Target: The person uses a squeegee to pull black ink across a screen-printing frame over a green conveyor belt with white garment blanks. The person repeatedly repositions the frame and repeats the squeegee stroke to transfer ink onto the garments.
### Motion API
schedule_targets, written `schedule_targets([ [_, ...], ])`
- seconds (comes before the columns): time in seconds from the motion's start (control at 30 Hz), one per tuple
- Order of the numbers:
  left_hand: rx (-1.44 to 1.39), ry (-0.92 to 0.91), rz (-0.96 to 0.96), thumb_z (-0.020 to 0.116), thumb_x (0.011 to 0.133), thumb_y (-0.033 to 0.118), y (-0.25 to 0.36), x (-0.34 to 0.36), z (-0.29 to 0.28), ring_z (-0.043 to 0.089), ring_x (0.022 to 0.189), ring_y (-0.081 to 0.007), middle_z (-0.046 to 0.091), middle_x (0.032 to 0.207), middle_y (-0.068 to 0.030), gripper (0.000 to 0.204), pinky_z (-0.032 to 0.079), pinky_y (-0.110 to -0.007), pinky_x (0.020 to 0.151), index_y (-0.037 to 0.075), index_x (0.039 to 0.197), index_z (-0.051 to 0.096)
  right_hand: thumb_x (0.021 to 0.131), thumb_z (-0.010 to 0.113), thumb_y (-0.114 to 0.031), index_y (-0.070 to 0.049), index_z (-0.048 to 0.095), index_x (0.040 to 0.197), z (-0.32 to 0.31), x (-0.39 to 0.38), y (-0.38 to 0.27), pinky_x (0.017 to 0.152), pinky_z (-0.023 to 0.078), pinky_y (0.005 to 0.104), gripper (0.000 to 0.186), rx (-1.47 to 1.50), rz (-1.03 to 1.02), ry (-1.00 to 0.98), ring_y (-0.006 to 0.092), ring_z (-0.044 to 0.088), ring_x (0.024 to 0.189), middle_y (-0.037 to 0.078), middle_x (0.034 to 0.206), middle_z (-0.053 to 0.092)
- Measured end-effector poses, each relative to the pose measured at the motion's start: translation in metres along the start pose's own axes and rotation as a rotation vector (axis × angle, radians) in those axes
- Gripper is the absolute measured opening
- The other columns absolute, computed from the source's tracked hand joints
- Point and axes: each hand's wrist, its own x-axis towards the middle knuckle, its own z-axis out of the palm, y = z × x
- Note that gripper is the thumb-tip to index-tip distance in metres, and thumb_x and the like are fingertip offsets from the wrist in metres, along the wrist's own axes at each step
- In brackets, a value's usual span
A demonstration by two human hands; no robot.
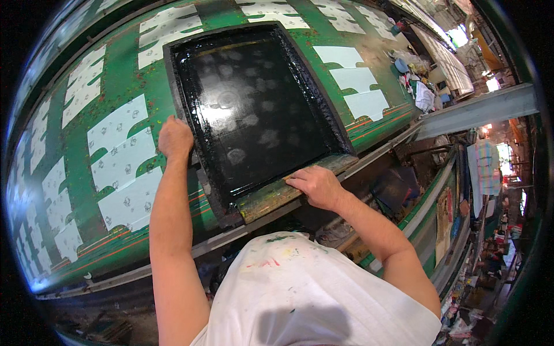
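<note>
A black-rimmed printing screen (pixel 254 115) lies on the green table, its mesh dark and glossy with ink and marked with faint pale patches. Closed at the left side of its frame is my left hand (pixel 175 138); the fingertips are hidden, and the hand appears to grip the rail. Across the near end of the screen rests a wooden squeegee (pixel 268 202), stained with paint. My right hand (pixel 316 185) is wrapped over the squeegee's handle, right of its middle. The blade side faces into the frame and cannot be seen.
White cut fabric pieces (pixel 124 155) with small printed motifs lie in rows on the green table (pixel 75 138). Plain white pieces (pixel 355 81) lie right of the screen. A metal rail (pixel 392 141) runs along the table's near edge. Rags and bottles (pixel 421 86) are heaped at the far right.
</note>
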Motion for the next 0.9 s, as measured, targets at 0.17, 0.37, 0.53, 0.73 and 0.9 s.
schedule_targets([
  [0.17, 0.1, 0.11, 0.089, 0.063, 0.105, 0.028, -0.004, 0.003, 0.004, 0.068, 0.124, -0.0433, 0.075, 0.13, -0.0224, 0.042, 0.054, -0.055, 0.106, 0.004, 0.137, 0.073, 0.087, 0.072, -0.01, -0.009, 0.079, 0.121, 0.021, 0.009, 0.012, 0.092, 0.06, 0.0431, 0.035, -0.029, -0.053, 0.173, 0.029, 0.076, 0.106, 0.009, 0.116, 0.077],
  [0.37, 0.165, 0.146, 0.086, 0.065, 0.103, 0.028, -0.004, -0.001, 0.005, 0.063, 0.125, -0.0417, 0.073, 0.129, -0.0215, 0.044, 0.05, -0.056, 0.107, 0.003, 0.139, 0.072, 0.09, 0.07, -0.013, -0.008, 0.079, 0.12, 0.025, 0.089, 0.065, 0.089, 0.059, 0.0427, 0.032, -0.057, -0.142, 0.249, 0.029, 0.075, 0.102, 0.009, 0.111, 0.076],
  [0.53, 0.135, 0.102, 0.053, 0.07, 0.101, 0.026, -0.002, 0.0, 0.001, 0.06, 0.127, -0.0428, 0.07, 0.13, -0.0222, 0.048, 0.049, -0.057, 0.108, 0.001, 0.142, 0.069, 0.089, 0.07, -0.009, -0.008, 0.078, 0.117, 0.025, 0.183, 0.123, 0.089, 0.058, 0.0433, 0.029, -0.064, -0.158, 0.277, 0.0303, 0.075, 0.101, 0.01, 0.11, 0.075],
  [0.73, 0.122, 0.13, 0.063, 0.071, 0.099, 0.022, -0.002, -0.005, 0.0, 0.06, 0.127, -0.0433, 0.069, 0.13, -0.0236, 0.049, 0.048, -0.056, 0.109, -0.002, 0.141, 0.068, 0.088, 0.07, -0.007, -0.011, 0.076, 0.109, 0.019, 0.311, 0.2, 0.084, 0.06, 0.0454, 0.022, -0.142, -0.161, 0.264, 0.0322, 0.075, 0.095, 0.012, 0.101, 0.073],
  [0.9, 0.117, 0.152, 0.069, 0.073, 0.098, 0.02, 0.0, -0.005, -0.002, 0.059, 0.127, -0.0436, 0.069, 0.129, -0.0236, 0.048, 0.046, -0.056, 0.109, -0.003, 0.14, 0.068, 0.09, 0.071, -0.008, -0.011, 0.079, 0.104, 0.014, 0.407, 0.25, 0.084, 0.064, 0.0508, 0.017, -0.139, -0.166, 0.288, 0.0366, 0.079, 0.097, 0.015, 0.102, 0.075],
])
